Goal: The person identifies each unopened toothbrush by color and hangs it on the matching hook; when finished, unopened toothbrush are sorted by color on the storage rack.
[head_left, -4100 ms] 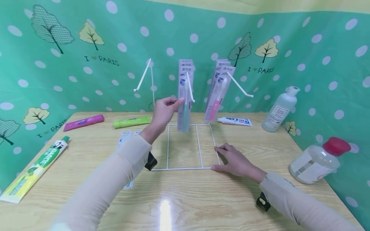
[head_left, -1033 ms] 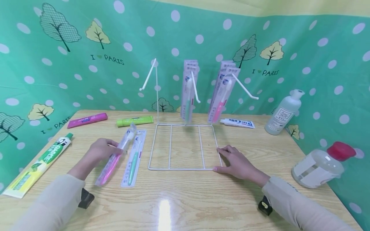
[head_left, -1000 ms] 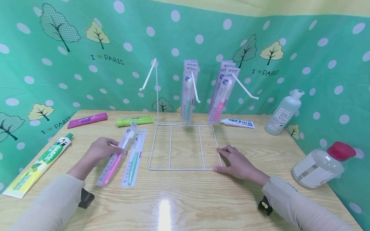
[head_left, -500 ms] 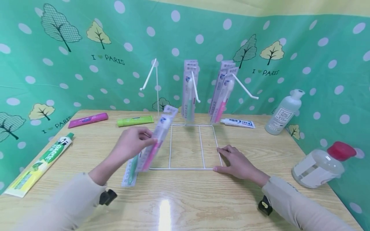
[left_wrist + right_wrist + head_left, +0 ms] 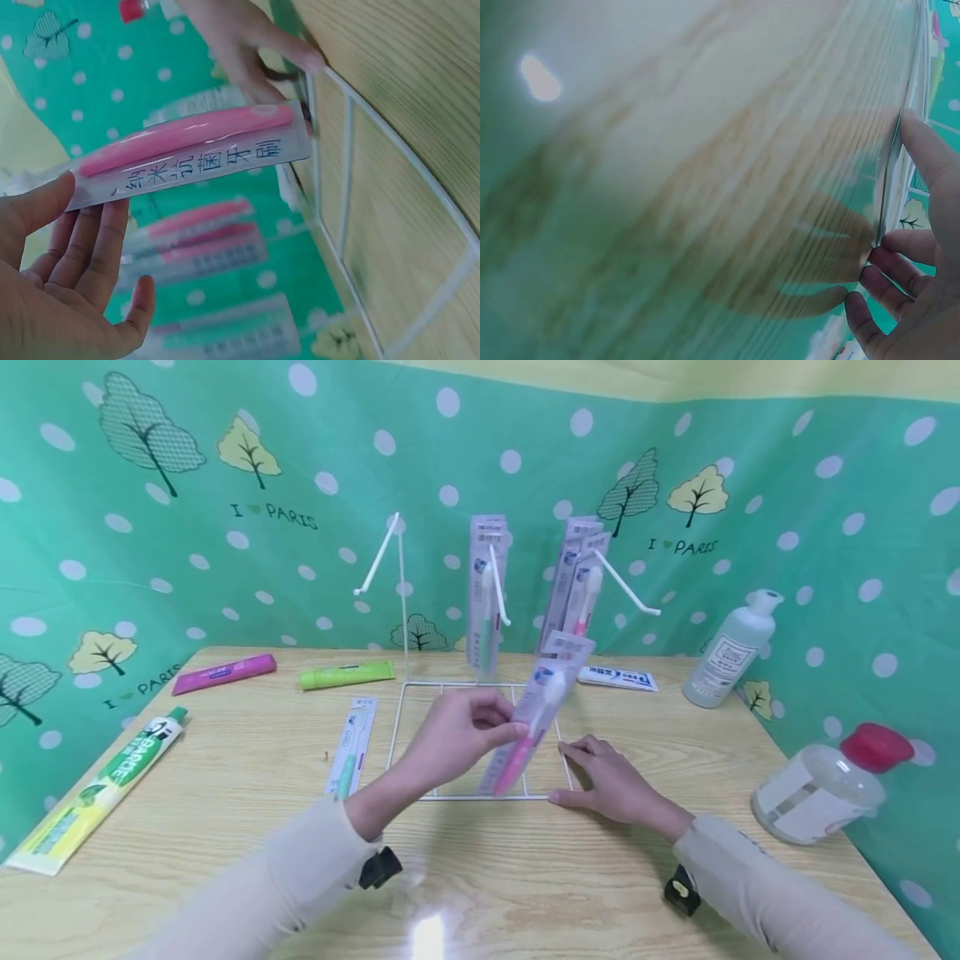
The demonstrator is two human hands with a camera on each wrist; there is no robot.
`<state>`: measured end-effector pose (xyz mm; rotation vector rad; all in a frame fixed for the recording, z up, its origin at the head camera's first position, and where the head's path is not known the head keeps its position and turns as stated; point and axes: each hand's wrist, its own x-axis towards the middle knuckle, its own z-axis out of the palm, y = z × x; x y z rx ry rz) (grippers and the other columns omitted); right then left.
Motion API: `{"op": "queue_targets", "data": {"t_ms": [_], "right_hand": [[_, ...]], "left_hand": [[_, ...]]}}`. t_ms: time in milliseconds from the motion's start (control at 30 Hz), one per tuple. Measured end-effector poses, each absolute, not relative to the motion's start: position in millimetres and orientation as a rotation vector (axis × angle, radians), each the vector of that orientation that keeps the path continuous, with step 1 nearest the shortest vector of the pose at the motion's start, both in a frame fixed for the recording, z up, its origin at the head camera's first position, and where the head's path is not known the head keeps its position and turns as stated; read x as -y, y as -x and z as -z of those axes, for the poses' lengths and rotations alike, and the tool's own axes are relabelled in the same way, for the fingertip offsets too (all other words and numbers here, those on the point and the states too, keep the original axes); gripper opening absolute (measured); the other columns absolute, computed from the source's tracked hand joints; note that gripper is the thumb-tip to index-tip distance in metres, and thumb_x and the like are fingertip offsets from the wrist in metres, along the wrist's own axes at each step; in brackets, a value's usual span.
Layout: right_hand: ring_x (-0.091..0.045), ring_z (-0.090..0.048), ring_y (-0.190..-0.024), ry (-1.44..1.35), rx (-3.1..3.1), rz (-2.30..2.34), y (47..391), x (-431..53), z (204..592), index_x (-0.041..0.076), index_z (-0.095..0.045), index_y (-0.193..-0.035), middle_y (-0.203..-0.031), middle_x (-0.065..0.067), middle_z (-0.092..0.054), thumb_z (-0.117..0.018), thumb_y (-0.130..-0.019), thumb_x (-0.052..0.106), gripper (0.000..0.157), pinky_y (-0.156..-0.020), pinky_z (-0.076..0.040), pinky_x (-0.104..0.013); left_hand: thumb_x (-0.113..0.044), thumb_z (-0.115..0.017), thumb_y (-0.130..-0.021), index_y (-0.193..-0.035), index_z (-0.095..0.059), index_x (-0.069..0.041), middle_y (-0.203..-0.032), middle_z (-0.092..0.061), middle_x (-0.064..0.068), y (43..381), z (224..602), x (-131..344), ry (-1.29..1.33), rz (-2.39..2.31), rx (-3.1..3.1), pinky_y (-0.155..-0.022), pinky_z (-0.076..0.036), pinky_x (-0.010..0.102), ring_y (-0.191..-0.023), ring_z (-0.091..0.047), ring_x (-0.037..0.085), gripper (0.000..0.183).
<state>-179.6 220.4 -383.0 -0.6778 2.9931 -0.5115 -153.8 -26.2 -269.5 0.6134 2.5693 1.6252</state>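
My left hand [image 5: 457,739] pinches a packaged pink toothbrush [image 5: 528,727] between thumb and fingers, tilted over the base of a white wire display rack [image 5: 397,727]. In the left wrist view the sleeve of this toothbrush [image 5: 195,146] points its handle end toward the rack's corner. At the front right corner of the base, my right hand [image 5: 611,781] holds the wire, thumb on the front bar and fingers on the side bar. Packaged green toothbrushes [image 5: 483,602] hang on the middle hook, and packaged pink ones [image 5: 570,577] on the right hook. The left hook [image 5: 377,556] is bare.
A packaged green toothbrush [image 5: 351,747] lies left of the rack. Toothpaste tubes lie around: magenta [image 5: 225,673], lime [image 5: 347,674], green-yellow [image 5: 101,789] and white-blue [image 5: 618,677]. A pump-less clear bottle [image 5: 729,652] and a red-capped bottle [image 5: 821,785] stand at the right.
My left hand let go at the middle hook, picked up the pink toothbrush from the table's left and carried it rightward over the rack base. My right hand stays at the corner.
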Motion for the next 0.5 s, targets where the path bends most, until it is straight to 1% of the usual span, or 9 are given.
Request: {"op": "queue_targets", "data": {"t_ms": [100, 200, 300, 367, 500], "right_hand": [[-0.030, -0.042, -0.117, 0.712, -2.993, 0.536, 180.2, -221.7, 383.7, 0.011, -0.041, -0.137, -0.130, -0.011, -0.043, -0.062, -0.074, 0.059, 0.082, -0.095, -0.037, -0.051], [-0.034, -0.032, -0.126, 0.773, -2.993, 0.573, 180.8, -223.0, 384.2, 0.015, -0.037, -0.139, -0.143, -0.012, -0.032, -0.064, -0.075, 0.056, 0.081, -0.099, -0.030, -0.056], [-0.033, -0.021, -0.133, 0.823, -2.983, 0.633, 182.0, -224.0, 384.8, 0.017, -0.035, -0.141, -0.149, -0.009, -0.020, -0.067, -0.075, 0.051, 0.081, -0.103, -0.024, -0.056], [-0.029, -0.021, -0.133, 0.837, -2.968, 0.682, 182.4, -224.1, 384.8, 0.017, -0.032, -0.141, -0.149, -0.007, -0.021, -0.068, -0.075, 0.048, 0.082, -0.104, -0.024, -0.052], [-0.026, -0.031, -0.129, 0.825, -2.931, 0.773, 183.0, -224.2, 384.8, 0.015, -0.030, -0.141, -0.144, -0.008, -0.030, -0.071, -0.075, 0.044, 0.083, -0.103, -0.030, -0.048]], "left_hand": [[-0.019, -0.071, -0.079, -0.081, -0.065, -0.013, -0.074, -0.065, -0.006, 153.8, 266.3, 9.9, -0.705, -1.646, -2.545, -0.069, -0.052, 0.025, -0.069, -0.063, 0.009, 0.008], [-0.020, -0.070, -0.079, -0.081, -0.065, -0.013, -0.074, -0.065, -0.007, 154.2, 261.4, -4.4, -0.768, -1.676, -2.516, -0.067, -0.051, 0.024, -0.068, -0.063, 0.009, 0.009], [-0.020, -0.070, -0.080, -0.083, -0.066, -0.013, -0.075, -0.065, -0.007, 154.7, 255.3, -16.0, -0.804, -1.711, -2.489, -0.068, -0.051, 0.023, -0.069, -0.063, 0.009, 0.009], [-0.021, -0.070, -0.080, -0.084, -0.066, -0.013, -0.075, -0.065, -0.008, 155.3, 251.2, -22.6, -0.817, -1.721, -2.491, -0.068, -0.050, 0.023, -0.069, -0.062, 0.008, 0.009], [-0.021, -0.069, -0.081, -0.085, -0.067, -0.013, -0.074, -0.065, -0.007, 157.2, 244.8, -32.9, -0.838, -1.750, -2.491, -0.066, -0.050, 0.023, -0.068, -0.062, 0.007, 0.009]]}}
